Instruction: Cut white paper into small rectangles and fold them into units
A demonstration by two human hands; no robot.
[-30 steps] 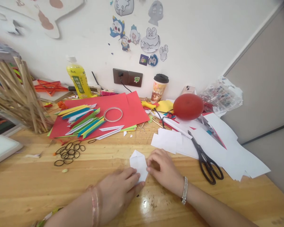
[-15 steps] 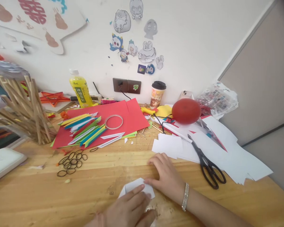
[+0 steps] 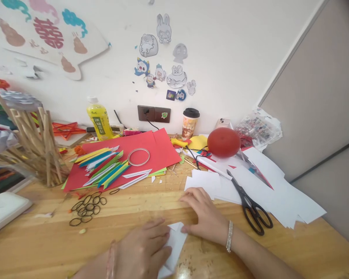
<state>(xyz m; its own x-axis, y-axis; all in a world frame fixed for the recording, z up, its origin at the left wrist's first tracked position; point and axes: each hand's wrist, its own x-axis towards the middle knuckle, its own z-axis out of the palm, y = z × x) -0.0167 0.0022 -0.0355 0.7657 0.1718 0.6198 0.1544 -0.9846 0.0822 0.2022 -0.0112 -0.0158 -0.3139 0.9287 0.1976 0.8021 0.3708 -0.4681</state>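
Note:
A folded white paper [image 3: 177, 245] lies on the wooden table between my two hands, its upper end creased. My left hand [image 3: 145, 248] rests over the paper's left side, fingers extended and pressing it down. At the paper's upper right corner is the thumb of my right hand [image 3: 202, 217], whose other fingers curve apart above the table with nothing between them. Part of the paper's left edge is hidden under my left fingers.
Black scissors [image 3: 251, 207] and white sheets [image 3: 291, 205] lie to the right. Coloured folded strips [image 3: 104, 164] and a ring [image 3: 139, 157] rest on red paper [image 3: 159, 149]. Black rubber bands [image 3: 87, 209] lie left. Behind are a bottle [image 3: 99, 120], cup [image 3: 189, 124] and red balloon [image 3: 223, 142].
The white paper has turned to a more upright slant. My left hand has shifted left, uncovering more of it. The camera view has tilted up slightly.

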